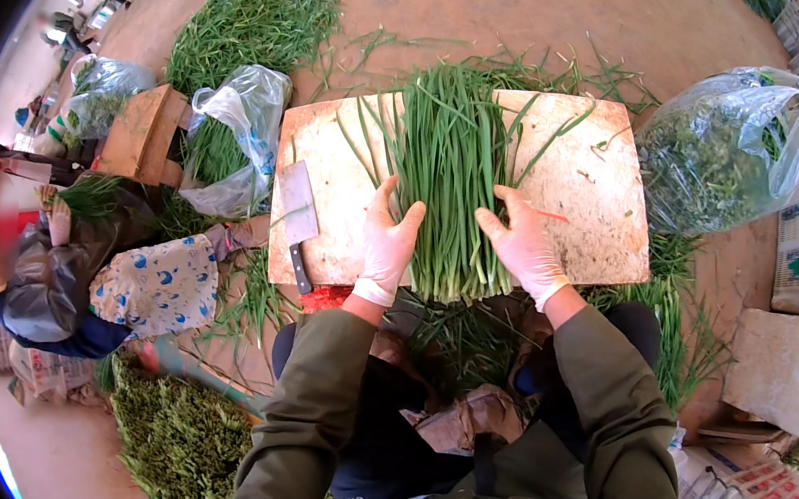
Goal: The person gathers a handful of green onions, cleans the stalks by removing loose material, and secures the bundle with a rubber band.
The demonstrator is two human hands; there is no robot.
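Observation:
A thick bundle of long green leafy stalks, which look like garlic chives (451, 173), lies across a worn, pale wooden board (581, 190), its pale cut ends towards me and over the near edge. My left hand (390, 237), in a thin whitish glove, is at the bundle's left side with thumb and fingers apart. On the right side my gloved right hand (525, 243) is spread likewise, its thumb and forefinger at the stalks. Neither hand is closed round the bundle. A cleaver (299, 210) with a black handle rests on the board's left part, blade pointing away from me.
A clear plastic bag of greens (715, 151) stands right of the board, another bag (241, 130) left of it. Beyond lies a heap of cut leaves (254, 30). A co-worker (57, 265) sits at the left, holding greens. Darker green bunches (177, 440) lie at lower left.

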